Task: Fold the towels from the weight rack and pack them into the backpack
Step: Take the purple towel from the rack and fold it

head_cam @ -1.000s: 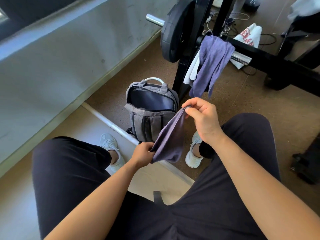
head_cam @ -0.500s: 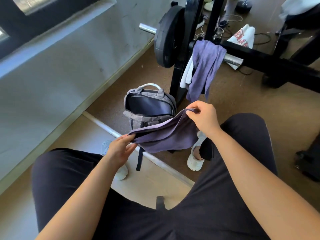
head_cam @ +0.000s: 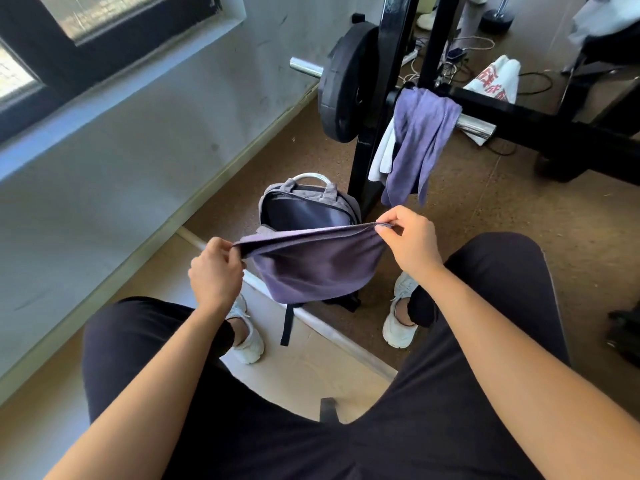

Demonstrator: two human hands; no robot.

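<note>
Between the knees, at the centre of view, a purple towel (head_cam: 313, 268) hangs stretched by its top edge and seems doubled. At its nine o'clock corner the left hand (head_cam: 214, 271) pinches it between thumb and curled fingers. The right hand (head_cam: 410, 242) pinches the three o'clock corner the same way.

The cloth sags in the middle, so it looks light, soft and limp. It should fold wherever it is led, and the corners or top hem look the surest holds, since the middle would bunch.

Just behind, at twelve o'clock, the grey backpack (head_cam: 304, 209) stands unzipped and gaping. At one o'clock a second purple towel (head_cam: 420, 140) and a white towel (head_cam: 382, 157) drape over the weight rack (head_cam: 394, 46). Farther off, at two o'clock, a white bag (head_cam: 495, 81) carries red writing too blurred to read. No brand shows elsewhere.
</note>
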